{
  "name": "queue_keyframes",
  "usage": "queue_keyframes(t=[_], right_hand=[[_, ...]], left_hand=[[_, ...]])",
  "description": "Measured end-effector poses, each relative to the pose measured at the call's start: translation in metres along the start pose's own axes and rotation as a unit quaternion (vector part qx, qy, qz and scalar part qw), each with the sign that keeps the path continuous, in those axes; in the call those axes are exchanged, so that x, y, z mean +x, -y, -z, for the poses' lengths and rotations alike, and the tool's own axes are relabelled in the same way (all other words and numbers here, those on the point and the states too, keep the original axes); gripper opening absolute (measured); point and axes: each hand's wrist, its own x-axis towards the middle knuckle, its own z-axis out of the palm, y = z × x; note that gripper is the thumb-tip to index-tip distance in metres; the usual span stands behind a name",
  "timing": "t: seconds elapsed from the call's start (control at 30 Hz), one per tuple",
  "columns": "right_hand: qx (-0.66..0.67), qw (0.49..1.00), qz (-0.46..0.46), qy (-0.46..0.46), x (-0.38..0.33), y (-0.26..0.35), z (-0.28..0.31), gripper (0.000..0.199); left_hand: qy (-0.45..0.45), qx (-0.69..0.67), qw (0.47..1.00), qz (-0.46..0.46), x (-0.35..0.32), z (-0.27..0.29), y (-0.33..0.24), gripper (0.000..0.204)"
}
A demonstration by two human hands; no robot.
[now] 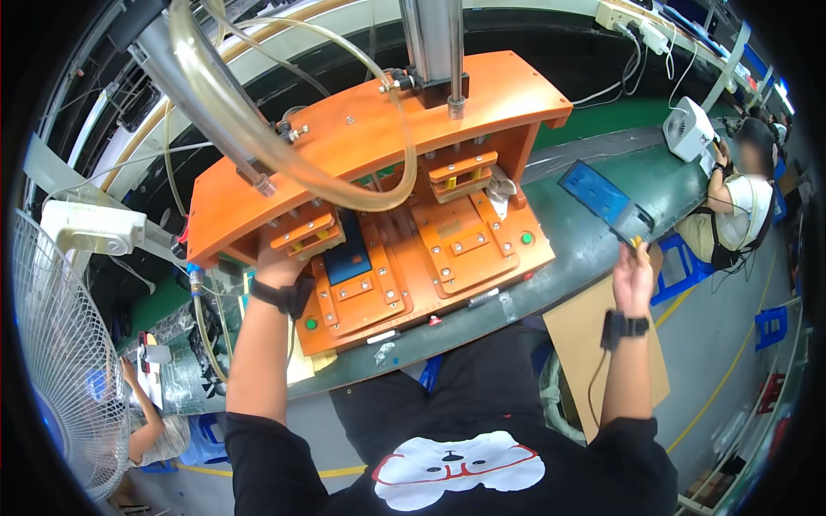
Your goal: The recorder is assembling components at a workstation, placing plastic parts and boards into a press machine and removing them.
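Note:
An orange press (pixel 387 142) with two stations stands in front of me. My left hand (pixel 280 265) reaches in beneath its left clamp block (pixel 305 232). The fingers are hidden there, beside a dark blue flat panel (pixel 348 261) lying in the left fixture. Out to the right, my right hand (pixel 634 279) has its fingers closed at the dark end of another blue flat panel (pixel 595 191), which slants over the bench. A small yellow bit (pixel 637 244) shows at those fingertips; what it is cannot be made out. The right fixture (pixel 460 245) holds no panel.
Green buttons (pixel 527 238) sit on the press base. A clear hose (pixel 284 163) loops before the press. A caged fan (pixel 73 361) stands at left, a white box fan (pixel 687 128) at far right. Cardboard (pixel 594 344) lies below the bench edge. Other people sit at both sides.

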Motion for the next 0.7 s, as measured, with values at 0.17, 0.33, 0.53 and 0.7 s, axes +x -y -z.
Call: queue_keyframes(t=[0.17,0.33,0.53,0.7], right_hand=[[-0.024,0.996,-0.064,0.049,0.146,-0.094,-0.004,0.028],[-0.233,0.957,-0.163,0.061,0.169,-0.153,-0.138,0.033],[-0.521,0.833,-0.089,0.160,0.161,-0.156,-0.158,0.038],[-0.508,0.825,-0.111,0.221,0.094,-0.130,-0.094,0.034]], left_hand=[[-0.026,-0.255,0.963,0.080,0.000,0.012,-0.018,0.034],[-0.050,-0.047,0.998,-0.007,0.003,0.035,-0.044,0.030],[-0.013,-0.084,0.996,-0.034,0.011,0.021,-0.029,0.032],[-0.066,0.018,0.996,-0.048,0.015,0.015,-0.019,0.029]])
